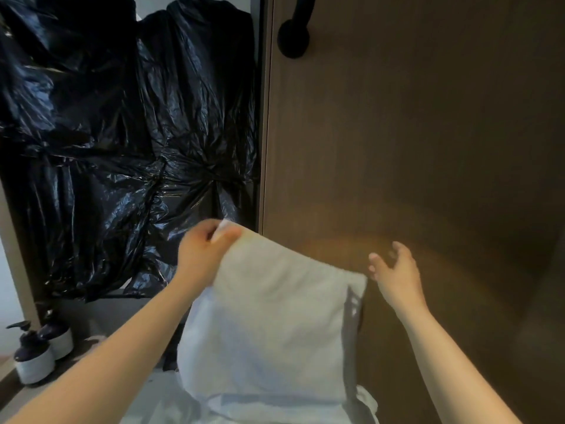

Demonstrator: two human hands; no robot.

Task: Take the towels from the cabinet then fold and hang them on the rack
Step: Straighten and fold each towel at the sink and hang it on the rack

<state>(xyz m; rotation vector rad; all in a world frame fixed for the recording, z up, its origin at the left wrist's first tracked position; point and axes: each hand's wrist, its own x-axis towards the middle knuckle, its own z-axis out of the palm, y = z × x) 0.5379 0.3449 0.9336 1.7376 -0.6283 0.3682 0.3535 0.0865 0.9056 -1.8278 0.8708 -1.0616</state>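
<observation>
Holding a white towel (275,316) up in front of a brown cabinet door (428,133). Pinching its upper left corner in the left hand (203,255), fingers clamped on the cloth at the towel's highest point. Hanging with the long axis close to upright, top edge slanting down from left to right, lower end running into more white cloth (171,402) bunched at the bottom of the view. Just beside the free upper right corner, the right hand (397,270), fingers apart and lightly curved, gripping nothing; touching the corner or not, impossible to tell. Behind on the left, crinkled black plastic sheeting (107,133). Near the top of the door, a black handle (293,35). Low on the left, two dark pump bottles (33,359) with white bases, standing together on the bench (122,310).
</observation>
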